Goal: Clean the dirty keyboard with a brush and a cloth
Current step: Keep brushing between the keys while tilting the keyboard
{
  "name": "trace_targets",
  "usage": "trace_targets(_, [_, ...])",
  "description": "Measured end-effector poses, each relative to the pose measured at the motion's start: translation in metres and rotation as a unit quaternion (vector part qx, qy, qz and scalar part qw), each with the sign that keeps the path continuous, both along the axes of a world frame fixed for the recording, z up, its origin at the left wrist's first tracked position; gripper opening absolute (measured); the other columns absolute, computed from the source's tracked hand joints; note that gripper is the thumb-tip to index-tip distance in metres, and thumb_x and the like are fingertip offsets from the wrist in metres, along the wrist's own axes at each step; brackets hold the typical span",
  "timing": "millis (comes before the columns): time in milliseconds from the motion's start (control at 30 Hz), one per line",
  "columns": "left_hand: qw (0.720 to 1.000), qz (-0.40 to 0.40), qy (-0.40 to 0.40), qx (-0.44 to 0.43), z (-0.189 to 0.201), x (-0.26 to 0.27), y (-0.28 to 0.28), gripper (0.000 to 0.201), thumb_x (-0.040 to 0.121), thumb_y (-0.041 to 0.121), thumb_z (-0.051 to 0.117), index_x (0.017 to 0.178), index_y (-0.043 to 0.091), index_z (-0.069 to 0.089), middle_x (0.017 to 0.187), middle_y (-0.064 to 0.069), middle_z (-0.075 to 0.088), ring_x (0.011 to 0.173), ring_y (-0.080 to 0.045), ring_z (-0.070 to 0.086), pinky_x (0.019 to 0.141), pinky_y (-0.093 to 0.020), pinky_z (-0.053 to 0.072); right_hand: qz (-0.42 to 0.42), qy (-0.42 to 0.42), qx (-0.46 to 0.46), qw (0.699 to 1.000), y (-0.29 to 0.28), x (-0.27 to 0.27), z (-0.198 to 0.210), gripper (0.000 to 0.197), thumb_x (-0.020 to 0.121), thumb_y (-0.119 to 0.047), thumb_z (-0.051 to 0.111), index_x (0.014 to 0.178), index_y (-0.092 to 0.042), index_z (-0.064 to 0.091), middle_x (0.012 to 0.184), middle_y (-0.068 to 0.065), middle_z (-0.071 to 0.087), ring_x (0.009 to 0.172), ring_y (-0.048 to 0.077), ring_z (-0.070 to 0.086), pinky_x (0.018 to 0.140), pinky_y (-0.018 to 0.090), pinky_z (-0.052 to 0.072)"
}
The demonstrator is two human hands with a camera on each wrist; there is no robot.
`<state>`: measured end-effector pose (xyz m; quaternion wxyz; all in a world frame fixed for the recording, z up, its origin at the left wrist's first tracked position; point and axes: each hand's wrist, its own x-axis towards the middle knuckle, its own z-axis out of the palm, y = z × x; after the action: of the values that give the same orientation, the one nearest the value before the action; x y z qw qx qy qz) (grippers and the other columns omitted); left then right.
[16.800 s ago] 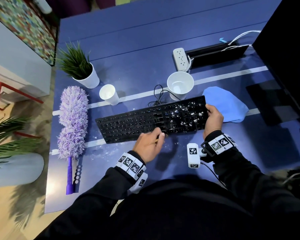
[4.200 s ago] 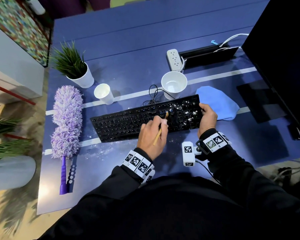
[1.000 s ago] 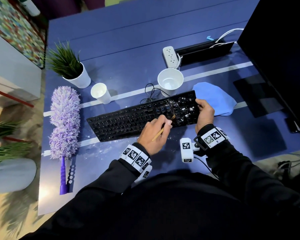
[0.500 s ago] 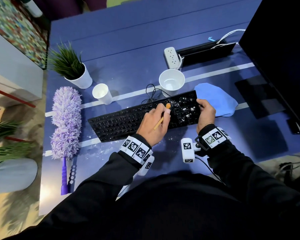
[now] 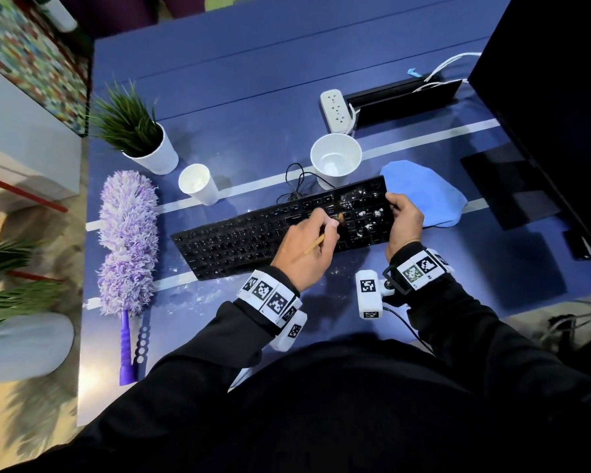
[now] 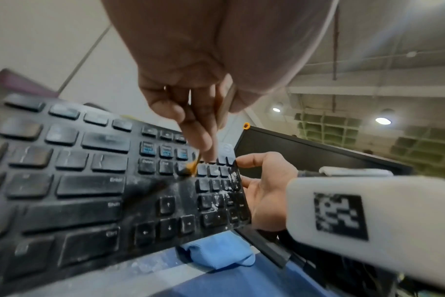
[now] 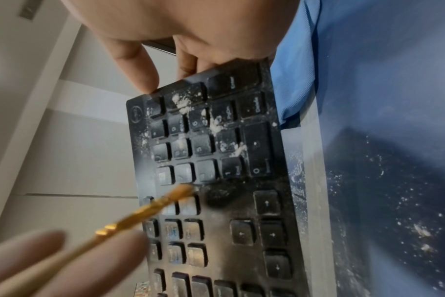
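A black keyboard lies across the blue desk, white powder scattered over its number pad. My left hand pinches a thin brush with a golden handle; its dark bristles touch the keys just left of the number pad. My right hand grips the keyboard's right end, which is tilted up off the desk. A blue cloth lies crumpled to the right of the keyboard, partly under its raised end.
Two white cups stand behind the keyboard. A potted plant and a purple duster are at the left. A power strip lies at the back, a dark monitor on the right. Powder speckles the desk.
My left hand has swept the brush back and forth over the keys beside the number pad, ending slightly right and nearer. The right hand keeps its grip on the keyboard's end.
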<state>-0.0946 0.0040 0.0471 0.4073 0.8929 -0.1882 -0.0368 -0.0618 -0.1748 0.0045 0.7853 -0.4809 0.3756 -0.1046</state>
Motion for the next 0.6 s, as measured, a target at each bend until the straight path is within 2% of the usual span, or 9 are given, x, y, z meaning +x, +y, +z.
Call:
trace_targets(67, [0.999,0.012,-0.046,-0.002,0.004,-0.002,-0.001,0.018,0.102,0.028,0.039,0.090,0.018,0.046,0.084,0.000,0.069,0.076,-0.023,0.062,0.070,-0.040,0.048,0.000,0.001,-0.007,1.000,-0.001,0.000,-0.002,0.010,0.065,-0.021,0.063,0.060,-0.015,0.070,0.068,0.003,0.062,0.074,0.023,0.055,0.074,0.035,0.044])
trace_targets(133, [0.997,0.043,-0.067,-0.017,0.008,0.001,-0.002,0.014,0.102,0.025,0.040,0.090,0.020,0.046,0.088,0.003,0.070,0.078,-0.019,0.062,0.070,-0.033,0.045,0.003,0.004,-0.013,1.000,-0.003,0.000,-0.006,0.012,0.060,-0.026,0.067,0.062,-0.015,0.072,0.075,0.006,0.062,0.077,0.024,0.055,0.077,0.038,0.045])
trace_targets(233, [0.999,0.026,0.022,-0.012,0.003,0.004,-0.001,0.018,0.102,0.030,0.040,0.091,0.018,0.047,0.090,0.005,0.073,0.078,-0.010,0.065,0.069,-0.025,0.046,0.006,0.007,-0.020,1.000,-0.004,0.002,-0.008,0.016,0.056,-0.029,0.068,0.062,-0.016,0.074,0.080,0.009,0.061,0.079,0.024,0.055,0.080,0.040,0.045])
trace_targets(300, [0.999,0.002,0.047,-0.001,-0.004,0.000,0.002,0.021,0.102,0.032,0.040,0.092,0.016,0.049,0.089,0.004,0.074,0.078,-0.011,0.066,0.070,-0.028,0.050,0.004,0.007,-0.019,1.000,-0.003,0.002,-0.005,0.011,0.060,-0.025,0.066,0.060,-0.016,0.073,0.079,0.009,0.060,0.077,0.023,0.055,0.078,0.038,0.045])
trace_targets(433, [0.997,0.031,-0.057,0.028,-0.007,-0.007,0.009,0.022,0.103,0.033,0.034,0.088,0.020,0.044,0.082,0.004,0.068,0.065,-0.017,0.059,0.065,-0.040,0.050,-0.001,0.001,-0.026,1.000,-0.004,0.001,-0.004,0.012,0.063,-0.022,0.063,0.058,-0.017,0.073,0.076,0.005,0.062,0.078,0.021,0.056,0.079,0.036,0.046])
trace_targets(500, [0.996,0.042,-0.066,0.052,-0.001,-0.003,0.010,0.023,0.102,0.033,0.033,0.090,0.018,0.045,0.080,0.000,0.066,0.066,-0.021,0.058,0.069,-0.040,0.048,0.002,0.008,-0.027,1.000,-0.005,0.001,-0.005,0.012,0.063,-0.024,0.063,0.060,-0.018,0.074,0.078,0.005,0.063,0.080,0.021,0.056,0.083,0.038,0.047])
trace_targets(600, [0.986,0.032,-0.063,0.150,0.005,0.002,0.010,0.023,0.102,0.031,0.033,0.095,0.016,0.049,0.082,-0.002,0.065,0.077,-0.027,0.056,0.075,-0.036,0.034,0.000,0.015,-0.025,1.000,-0.004,0.001,-0.008,0.013,0.059,-0.027,0.066,0.062,-0.017,0.074,0.079,0.007,0.063,0.079,0.023,0.056,0.081,0.039,0.046])
